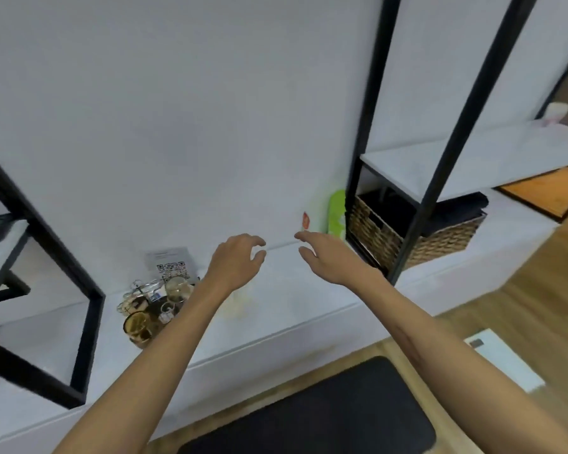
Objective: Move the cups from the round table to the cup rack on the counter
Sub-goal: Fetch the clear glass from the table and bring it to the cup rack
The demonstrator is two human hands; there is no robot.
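A gold wire cup rack (135, 296) on a round tray stands on the white counter (292, 309), left of my arms. Clear glass cups hang on it, one upside down (176, 289) and an amber-tinted one (137, 326) at the front. My left hand (238, 258) hovers above the counter to the right of the rack, fingers loosely curled and holding nothing. My right hand (322, 252) reaches out beside it, fingers relaxed, also holding nothing. The round table is out of view.
A QR code card (169, 263) leans on the wall behind the rack. A black-framed shelf (446, 152) with a wicker basket (417, 234) stands at the right, a green item (336, 211) beside it. Another black frame (86, 322) is at the left. A dark mat (325, 411) lies on the wooden floor.
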